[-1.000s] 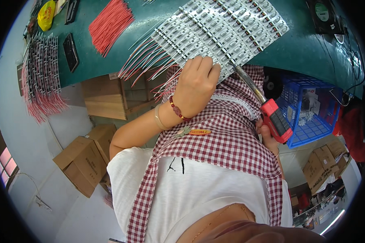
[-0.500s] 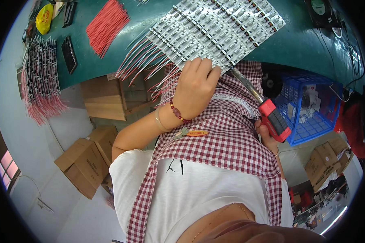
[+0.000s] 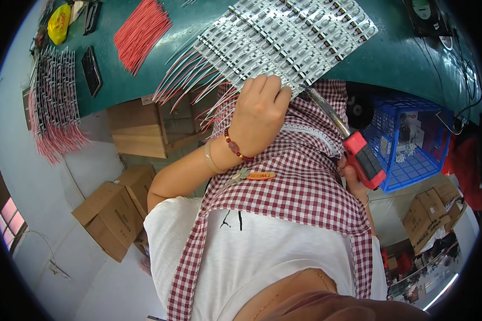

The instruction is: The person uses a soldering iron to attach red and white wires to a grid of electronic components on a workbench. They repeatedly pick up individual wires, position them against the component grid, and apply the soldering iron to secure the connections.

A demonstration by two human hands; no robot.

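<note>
A silvery panel of small circuit boards (image 3: 284, 40) lies tilted on the bench, its near corner overhanging the front edge. Red and white wires (image 3: 190, 80) fan out from its left side. Over that near corner my left hand (image 3: 262, 109) is closed, its fingertips curled down at the boards; what they pinch is hidden. My right hand (image 3: 352, 179) grips the red and black handle of a soldering iron (image 3: 363, 158) from below, most of its fingers out of sight. The iron's metal barrel slants up left, and its tip meets the panel's near edge, just right of my left fingers.
On the green bench (image 3: 198, 16) are a bundle of red wires (image 3: 142, 35), a black phone (image 3: 91, 71) and a yellow packet (image 3: 59, 24). Wired strips (image 3: 53, 101) hang over the left edge. A blue crate (image 3: 412, 144) stands right; cardboard boxes (image 3: 110, 219) sit lower left.
The soldering iron has shifted very slightly, its handle a touch to the right and its tip slightly up. My left hand and the panel have stayed practically still.
</note>
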